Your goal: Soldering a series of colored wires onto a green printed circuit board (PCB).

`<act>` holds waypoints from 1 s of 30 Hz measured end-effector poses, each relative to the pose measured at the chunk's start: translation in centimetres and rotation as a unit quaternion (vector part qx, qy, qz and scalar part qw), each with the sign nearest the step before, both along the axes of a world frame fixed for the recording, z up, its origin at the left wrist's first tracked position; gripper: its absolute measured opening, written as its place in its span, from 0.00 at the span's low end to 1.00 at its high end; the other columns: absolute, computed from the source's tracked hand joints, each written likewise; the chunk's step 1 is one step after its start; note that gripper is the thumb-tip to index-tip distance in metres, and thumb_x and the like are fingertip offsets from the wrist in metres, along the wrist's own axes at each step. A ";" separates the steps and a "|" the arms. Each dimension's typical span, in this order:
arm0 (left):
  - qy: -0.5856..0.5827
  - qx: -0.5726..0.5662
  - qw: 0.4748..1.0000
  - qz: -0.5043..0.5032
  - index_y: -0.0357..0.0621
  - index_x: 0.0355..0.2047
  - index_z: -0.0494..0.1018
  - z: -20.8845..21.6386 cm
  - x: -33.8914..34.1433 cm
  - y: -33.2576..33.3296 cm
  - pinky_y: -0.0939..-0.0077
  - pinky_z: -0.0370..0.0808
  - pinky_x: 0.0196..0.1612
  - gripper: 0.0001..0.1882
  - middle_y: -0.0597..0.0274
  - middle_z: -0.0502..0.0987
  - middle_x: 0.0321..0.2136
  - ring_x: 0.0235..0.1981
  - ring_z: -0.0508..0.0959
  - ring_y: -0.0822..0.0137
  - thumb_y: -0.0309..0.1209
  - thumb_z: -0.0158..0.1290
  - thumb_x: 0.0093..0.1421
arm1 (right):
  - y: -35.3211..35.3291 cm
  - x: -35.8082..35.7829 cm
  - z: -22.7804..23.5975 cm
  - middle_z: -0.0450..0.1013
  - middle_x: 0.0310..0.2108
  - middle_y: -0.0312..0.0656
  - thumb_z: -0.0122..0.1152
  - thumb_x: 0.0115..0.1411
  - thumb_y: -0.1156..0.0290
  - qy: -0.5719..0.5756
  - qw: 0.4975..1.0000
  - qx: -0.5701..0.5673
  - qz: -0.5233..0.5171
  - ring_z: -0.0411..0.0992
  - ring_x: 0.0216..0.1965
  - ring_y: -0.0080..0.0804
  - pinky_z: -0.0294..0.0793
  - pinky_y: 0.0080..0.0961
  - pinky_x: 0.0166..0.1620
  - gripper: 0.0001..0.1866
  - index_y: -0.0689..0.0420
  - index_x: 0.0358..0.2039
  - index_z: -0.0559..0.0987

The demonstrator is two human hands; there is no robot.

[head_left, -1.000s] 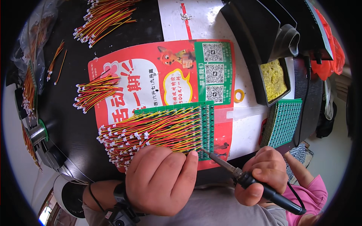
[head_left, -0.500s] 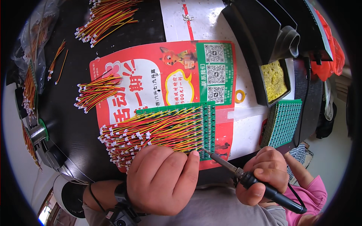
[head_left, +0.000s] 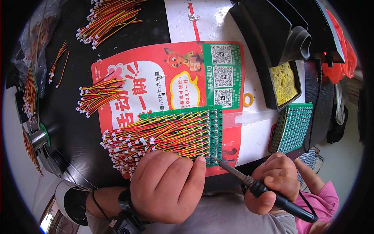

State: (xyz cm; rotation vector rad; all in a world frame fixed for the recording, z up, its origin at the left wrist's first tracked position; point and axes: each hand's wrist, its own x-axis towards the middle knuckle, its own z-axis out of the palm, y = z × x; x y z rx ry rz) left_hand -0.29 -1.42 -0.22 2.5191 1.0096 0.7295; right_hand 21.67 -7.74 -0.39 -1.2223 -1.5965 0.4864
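Note:
My right hand (head_left: 277, 182) is closed around the black handle of a soldering iron (head_left: 268, 191). Its tip points left and rests at or just above the lower part of a green circuit board panel (head_left: 215, 136). Rows of red and yellow wires (head_left: 171, 130) run leftward from the panel, ending in small white connectors (head_left: 117, 144). My left hand (head_left: 167, 185) lies over the lower wires with curled fingers. Its thumb and index finger press together beside the iron's tip; whatever they pinch is hidden beneath the hand.
A black iron holder (head_left: 265, 46) with a yellow sponge (head_left: 284, 84) stands at the far right, above stacked green boards (head_left: 294, 128). Loose wire bundles (head_left: 103, 93) lie on a red printed sheet (head_left: 175, 50). A solder spool (head_left: 39, 137) sits at left. Another person's pink sleeve (head_left: 321, 202) shows at lower right.
The soldering iron's tip has shifted very slightly right and down. A small red light now shows on the black box at the upper right. My left hand stays nearly still.

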 end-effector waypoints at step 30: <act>-0.008 -0.037 0.999 -0.004 0.35 0.29 0.79 0.2 -0.1 0.1 0.67 0.74 0.27 0.09 0.61 0.73 0.25 0.27 0.76 0.62 0.22 0.62 0.45 | -0.2 -0.4 0.4 0.68 0.17 0.35 0.72 0.58 0.61 0.007 0.999 -0.032 -0.010 0.66 0.17 0.28 0.63 0.25 0.19 0.17 0.59 0.34 0.74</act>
